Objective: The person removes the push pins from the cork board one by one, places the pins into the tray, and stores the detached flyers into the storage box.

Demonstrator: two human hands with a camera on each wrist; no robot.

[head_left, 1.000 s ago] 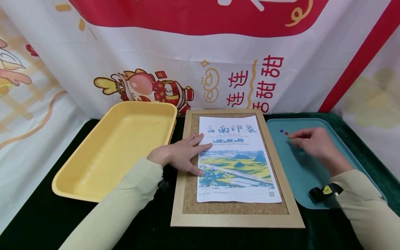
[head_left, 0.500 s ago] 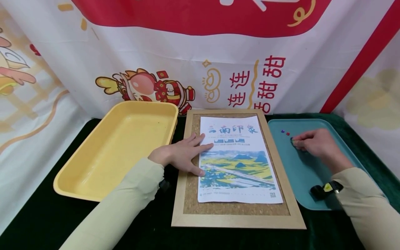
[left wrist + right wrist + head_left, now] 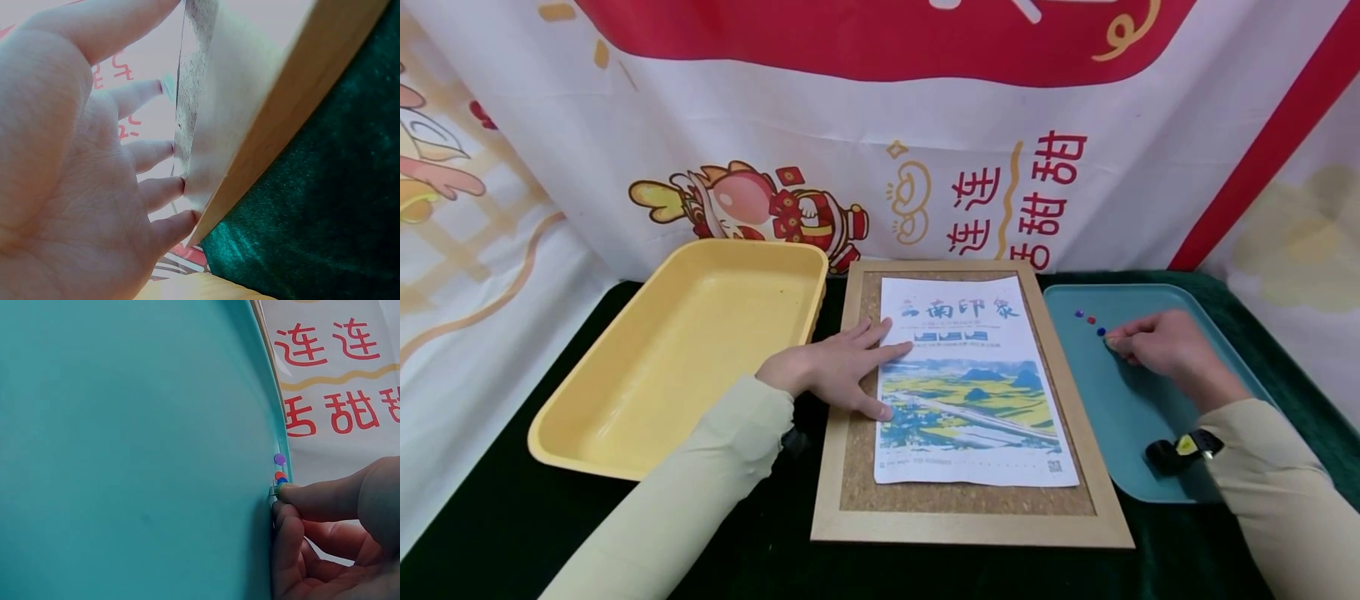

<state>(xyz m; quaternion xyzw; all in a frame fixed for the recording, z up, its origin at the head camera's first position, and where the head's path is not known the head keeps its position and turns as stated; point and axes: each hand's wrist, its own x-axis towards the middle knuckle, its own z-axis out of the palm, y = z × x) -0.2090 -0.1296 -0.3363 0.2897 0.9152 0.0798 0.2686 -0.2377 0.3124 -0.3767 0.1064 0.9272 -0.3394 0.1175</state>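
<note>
My left hand [image 3: 842,371] lies with fingers spread on the left part of a cork board [image 3: 857,492] with a wooden frame. Its fingertips touch a printed sheet of paper [image 3: 970,467] that shows a landscape picture and writing. In the left wrist view the fingers [image 3: 159,156] reach over the frame's edge. Over the teal tray [image 3: 1150,467], my right hand [image 3: 1172,346] pinches a green thumbtack [image 3: 279,489] between thumb and fingers, its metal point showing. Beside the fingertips, a blue thumbtack [image 3: 1101,332], a red thumbtack [image 3: 1091,320] and a purple thumbtack [image 3: 1079,313] lie in a row.
To the left of the board stands a yellow plastic tray [image 3: 700,358] with raised sides. Dark green cloth [image 3: 760,558] covers the table. A white printed backdrop [image 3: 737,108] hangs right behind the trays and the board.
The right fingers have shifted slightly to the right on the tray, and a blue thumbtack now shows by their tips. The left hand stays on the paper.
</note>
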